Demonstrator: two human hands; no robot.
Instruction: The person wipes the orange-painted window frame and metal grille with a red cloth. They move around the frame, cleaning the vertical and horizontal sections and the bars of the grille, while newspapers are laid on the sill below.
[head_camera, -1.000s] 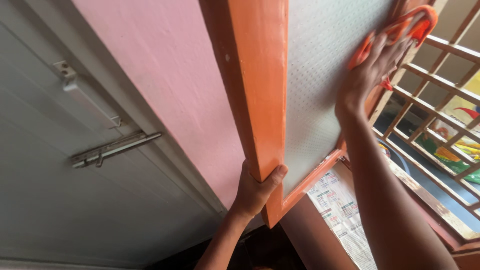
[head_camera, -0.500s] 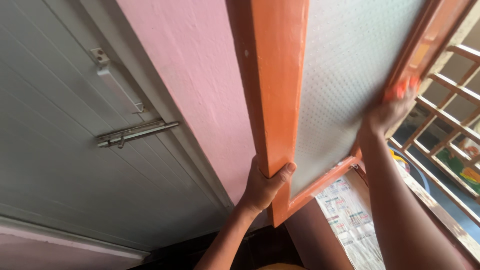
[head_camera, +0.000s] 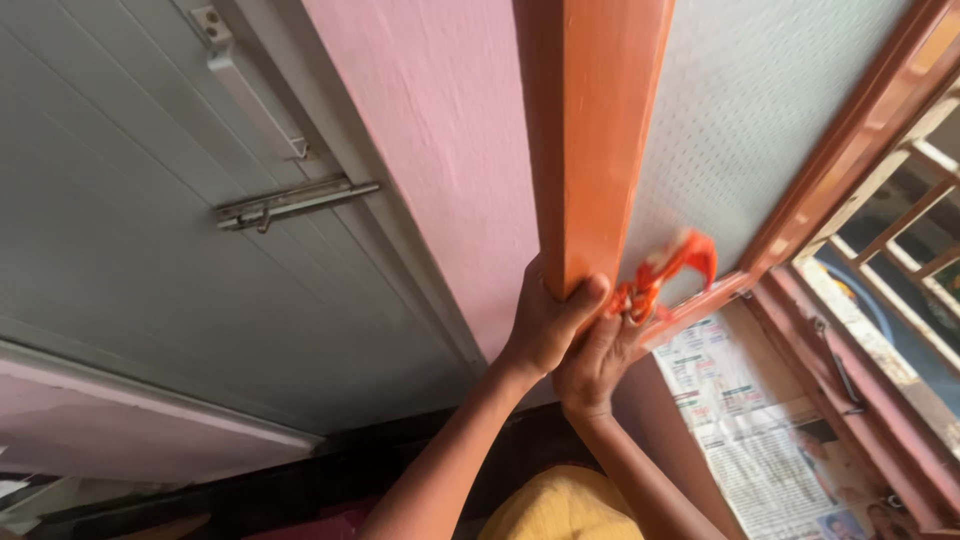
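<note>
Left hand: the left hand (head_camera: 548, 325) is closed around the bottom corner of the orange window frame (head_camera: 600, 140), thumb on the side that faces the camera, the other fingers wrapped behind the wood
Right hand: the right hand (head_camera: 598, 360) sits just beside and below the left one, touching it, and pinches an orange cloth (head_camera: 665, 275) between fingers and palm
Cloth: bunched and blurred, pressed against the lower edge of the frosted glass (head_camera: 760, 130), right where the pane meets the bottom rail of the frame
Window frame: an open shutter seen from below, its thick orange edge running up the middle of the view, the dimpled pale glass to its right
Wall: a pink wall (head_camera: 440, 150) lies just left of the shutter
Door: a grey panelled door (head_camera: 130, 250) fills the left side, with a metal sliding bolt (head_camera: 295, 203) across it and a second latch (head_camera: 245, 85) above
Grille: orange window bars (head_camera: 905, 215) stand at the right edge, well apart from both hands
Newspaper: a printed sheet (head_camera: 760, 440) lies on the sill below the shutter, to the right of the right forearm
Clothing: a yellow garment (head_camera: 565, 505) shows at the bottom between the two forearms
</note>
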